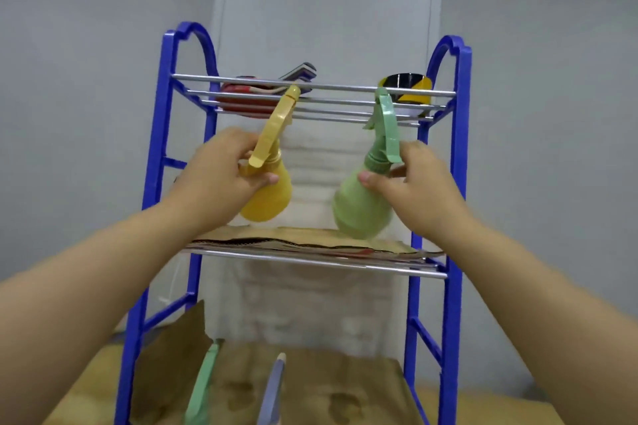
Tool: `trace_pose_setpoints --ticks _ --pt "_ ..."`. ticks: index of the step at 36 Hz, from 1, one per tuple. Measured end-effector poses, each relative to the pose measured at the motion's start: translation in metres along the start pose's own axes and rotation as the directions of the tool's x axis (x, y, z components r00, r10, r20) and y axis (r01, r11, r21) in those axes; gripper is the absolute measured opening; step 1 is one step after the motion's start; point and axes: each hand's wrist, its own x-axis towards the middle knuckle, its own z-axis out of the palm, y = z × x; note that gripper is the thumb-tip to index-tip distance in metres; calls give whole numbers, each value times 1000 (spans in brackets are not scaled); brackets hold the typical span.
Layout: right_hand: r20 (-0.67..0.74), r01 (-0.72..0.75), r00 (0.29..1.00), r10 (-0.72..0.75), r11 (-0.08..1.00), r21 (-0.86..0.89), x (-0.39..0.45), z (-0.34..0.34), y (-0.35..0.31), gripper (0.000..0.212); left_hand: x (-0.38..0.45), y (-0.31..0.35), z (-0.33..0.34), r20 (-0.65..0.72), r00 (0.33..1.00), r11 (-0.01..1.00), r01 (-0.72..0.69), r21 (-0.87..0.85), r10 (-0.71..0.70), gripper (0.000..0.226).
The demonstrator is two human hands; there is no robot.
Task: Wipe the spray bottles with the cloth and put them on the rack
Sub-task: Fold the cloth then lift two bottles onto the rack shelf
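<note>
- The left hand (221,172) grips the yellow spray bottle (267,190) at its neck, fingers curled round it just under the trigger head, thumb tip on the bottle's shoulder.
- The right hand (411,183) grips the green spray bottle (359,207) at its ribbed collar, thumb across the front of the neck.
- The yellow bottle is a rounded, pear-shaped body with a matching yellow trigger head; it tilts so that the nozzle touches the front rods of the top shelf.
- The green bottle is pale green, with a darker green collar and trigger head; its nozzle also reaches the top shelf's rods, and its body hangs just above the middle shelf.
- Both bottles are held in front of the blue rack (459,155), between its top and middle shelves, well apart from each other.
- On the top shelf lie a roll of black-and-yellow tape (409,84) and a red item (241,100).
- Cardboard (310,240) covers the middle shelf.
- Two more trigger heads, green (202,386) and blue (272,390), show blurred at the bottom.
</note>
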Motion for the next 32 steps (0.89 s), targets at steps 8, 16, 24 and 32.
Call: trace_pose_setpoints --ticks 8,16,24,32 --pt "63 -69 995 76 991 -115 47 42 26 30 36 -51 36 61 985 986 158 56 -161 22" --pt "94 -188 973 209 962 -197 73 73 60 29 60 -92 61 64 943 945 325 46 -327 38" --pt "87 -299 937 339 905 -304 84 91 85 24 74 -116 76 103 894 900 433 42 -435 51" --pt "66 -411 888 455 851 -327 82 97 102 27 67 -133 88 149 878 891 446 83 -454 56"
